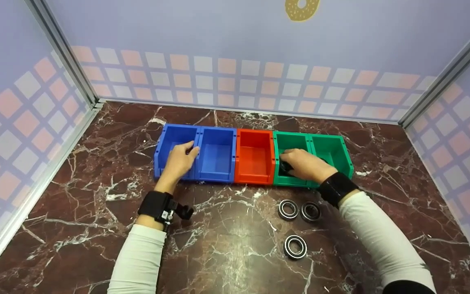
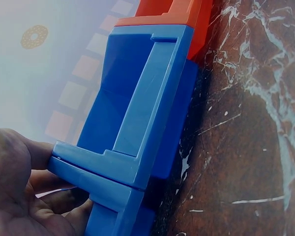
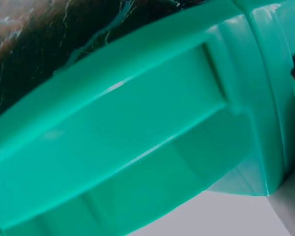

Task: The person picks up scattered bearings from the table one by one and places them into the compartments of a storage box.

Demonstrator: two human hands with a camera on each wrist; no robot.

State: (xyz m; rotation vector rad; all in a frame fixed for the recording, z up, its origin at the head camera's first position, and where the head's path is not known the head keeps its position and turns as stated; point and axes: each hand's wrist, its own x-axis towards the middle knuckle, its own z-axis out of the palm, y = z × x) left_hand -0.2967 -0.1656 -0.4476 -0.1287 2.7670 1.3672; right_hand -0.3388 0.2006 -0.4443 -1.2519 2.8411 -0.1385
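Note:
My left hand (image 1: pixel 180 160) is at the divider between two blue bins (image 1: pixel 216 157). In the left wrist view its fingers (image 2: pixel 39 155) grip the blue side wall; some fingertips are hidden behind it. My right hand (image 1: pixel 306 163) reaches into the left green bin (image 1: pixel 291 141) and holds a dark rounded thing (image 1: pixel 285 167), mostly covered by the fingers. In the right wrist view the green bin wall (image 3: pixel 118 132) fills most of the picture, and the hand is out of sight there. Three bearings (image 1: pixel 288 201) lie on the table in front of the green bins.
A red bin (image 1: pixel 255 159) stands between the blue and green ones, all joined in a row. The right green bin (image 1: pixel 333 149) is partly behind the right forearm. Walls (image 1: pixel 235 36) enclose the brown marbled table (image 1: pixel 227 237) at the back and sides.

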